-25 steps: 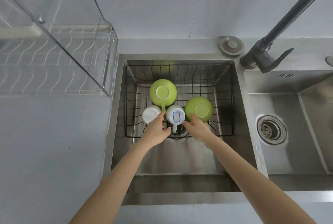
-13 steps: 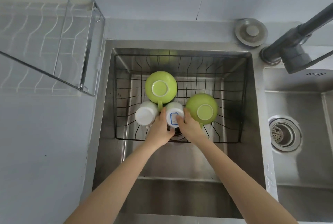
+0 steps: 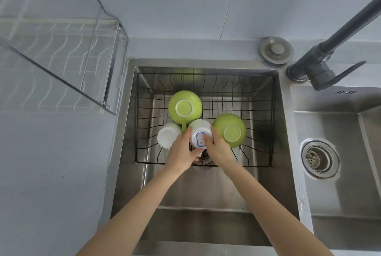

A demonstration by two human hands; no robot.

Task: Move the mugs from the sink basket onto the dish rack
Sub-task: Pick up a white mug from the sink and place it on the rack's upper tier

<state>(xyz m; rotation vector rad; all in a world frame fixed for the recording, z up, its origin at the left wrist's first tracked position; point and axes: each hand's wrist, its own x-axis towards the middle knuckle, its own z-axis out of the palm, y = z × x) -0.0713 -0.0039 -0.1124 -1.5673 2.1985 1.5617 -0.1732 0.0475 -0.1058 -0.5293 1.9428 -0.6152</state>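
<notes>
A black wire basket (image 3: 257,111) sits in the left sink basin. Several mugs stand upside down in it: a green mug (image 3: 185,107) at the back, a second green mug (image 3: 229,130) on the right, a plain white mug (image 3: 168,136) on the left. Between them is a white mug with a blue-bordered label (image 3: 199,134), tilted and raised a little. My left hand (image 3: 182,149) grips its left side and my right hand (image 3: 216,146) its right side, fingers over the base. Both hands hide its handle. The dish rack (image 3: 61,66) stands on the counter at upper left.
A dark faucet (image 3: 321,64) rises at upper right, with a round metal sink plug (image 3: 276,49) beside it on the counter. The right basin has a drain strainer (image 3: 318,158). The grey counter (image 3: 51,173) spreads to the left of the sink.
Both hands have closed around the labelled white mug, and it has tipped and lifted slightly. The camera has shifted closer over the sink.
</notes>
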